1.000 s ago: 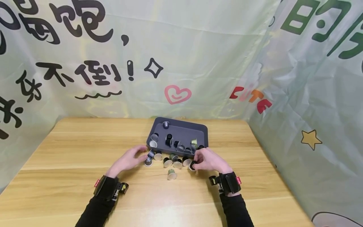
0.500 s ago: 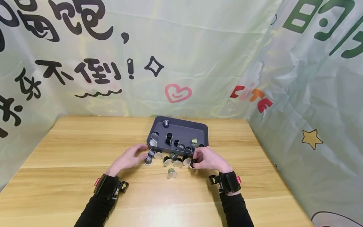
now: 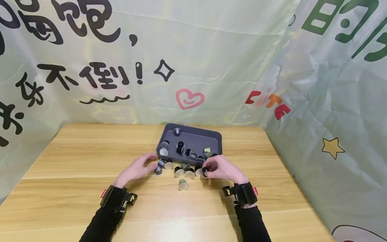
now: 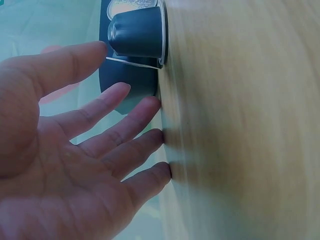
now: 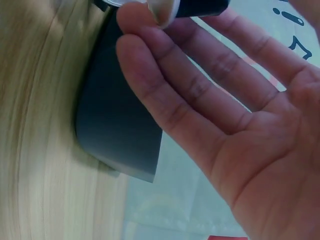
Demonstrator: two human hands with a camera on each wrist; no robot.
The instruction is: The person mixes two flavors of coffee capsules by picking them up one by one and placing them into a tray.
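My right hand [image 3: 225, 170] pinches a black coffee capsule [image 3: 205, 170] just off the tray's near right corner. In the right wrist view, that dark capsule [image 5: 202, 7] is cut off by the top edge, its pale lid towards the fingertips. My left hand [image 3: 136, 170] rests on the table with loosely spread fingers and holds nothing. Close to its thumb stands a blue-grey capsule [image 3: 158, 171] on its lid, with another blue capsule [image 3: 161, 163] touching it. The left wrist view shows a dark capsule [image 4: 137, 34] beyond the thumb tip; whether they touch, I cannot tell.
A dark grey tray [image 3: 196, 139] holding several scattered capsules lies at the table's back middle. Along its near edge several more capsules [image 3: 189, 173] form a loose row. One green capsule [image 3: 183, 185] lies nearer on the wooden table [image 3: 90, 151]. Printed cloth [image 3: 226, 67] hangs behind.
My right hand has shifted slightly left and away from me, with the black capsule between its fingertips. My left hand has stayed in place.
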